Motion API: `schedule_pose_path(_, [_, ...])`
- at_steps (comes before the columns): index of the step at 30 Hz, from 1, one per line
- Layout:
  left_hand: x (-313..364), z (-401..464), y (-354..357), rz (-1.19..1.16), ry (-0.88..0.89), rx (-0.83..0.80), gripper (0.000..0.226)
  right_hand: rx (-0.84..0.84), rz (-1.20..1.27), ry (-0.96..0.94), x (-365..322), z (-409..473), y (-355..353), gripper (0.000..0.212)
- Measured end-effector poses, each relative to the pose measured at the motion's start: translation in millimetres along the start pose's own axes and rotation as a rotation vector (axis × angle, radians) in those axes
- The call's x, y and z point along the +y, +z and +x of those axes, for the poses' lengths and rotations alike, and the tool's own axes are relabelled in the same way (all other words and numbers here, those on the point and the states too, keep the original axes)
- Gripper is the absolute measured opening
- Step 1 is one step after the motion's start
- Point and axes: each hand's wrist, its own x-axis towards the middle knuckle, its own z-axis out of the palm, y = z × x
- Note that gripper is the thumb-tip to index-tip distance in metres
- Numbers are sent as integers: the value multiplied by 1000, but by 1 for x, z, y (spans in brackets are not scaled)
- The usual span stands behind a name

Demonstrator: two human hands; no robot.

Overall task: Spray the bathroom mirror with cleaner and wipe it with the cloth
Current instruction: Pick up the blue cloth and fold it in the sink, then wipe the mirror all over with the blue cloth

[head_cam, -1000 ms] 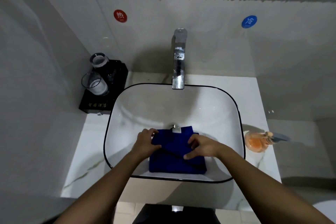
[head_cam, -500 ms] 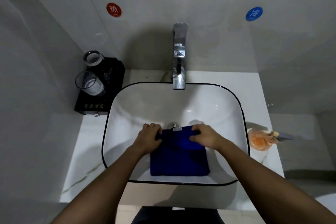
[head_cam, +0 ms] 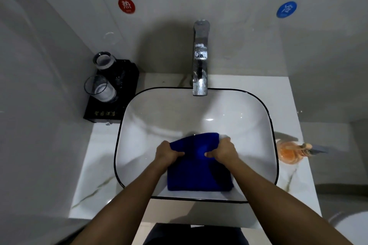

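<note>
— Head view first: what writing can you read?

— A round red sticker (head_cam: 126,5) on the wall tile at upper left carries a white Chinese character, and a round blue sticker (head_cam: 286,9) at upper right carries another. The black tray (head_cam: 127,77) at middle left has gold characters on its front edge, too small to read. Two clear glass tumblers (head_cam: 100,88) stand on it.

— And the hands?

— Both forearms reach in from the bottom of the frame over the white basin (head_cam: 249,109) with its black rim. The left hand (head_cam: 166,152) and the right hand (head_cam: 225,150) each have a closed grip on the blue cloth (head_cam: 199,175), fingers curled over its far edge and thumbs pointing inward on top.

— Where exactly is the cloth?

— Low in the middle of the frame, inside the basin near its front rim; the far edge is raised between the hands, the rest hangs or lies below them.

— Anything else?

— A chrome faucet (head_cam: 200,59) stands behind the basin, and an orange bottle (head_cam: 288,151) lies on the white desk (head_cam: 95,165) at right.
</note>
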Motion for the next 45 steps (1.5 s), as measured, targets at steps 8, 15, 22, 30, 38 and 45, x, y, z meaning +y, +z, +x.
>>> schedule_pose_path(8, [7, -15, -11, -175, 66, -67, 28, -62, 281, -83, 4, -13, -11, 36])
schedule_pose_path(15, [51, -50, -37, -300, 317, -75, 25, -78, 714, -234, -1, -37, -55, 47])
schedule_pose_path(22, [121, -101, -38, -272, 569, -6, 27, -70, 702, -490, -6, -60, -143, 41])
schedule_pose_path(30, [229, -166, -31, -400, 809, 124, 13, 46, 716, -804, -14, -97, -274, 27])
schedule_pose_path(38, [345, -240, -38, -653, 972, 270, 17, 292, 728, -1087, -52, -147, -384, 29])
schedule_pose_path(45, [426, -302, -57, -739, 1114, 466, 21, 433, 748, -1258, -80, -195, -460, 17])
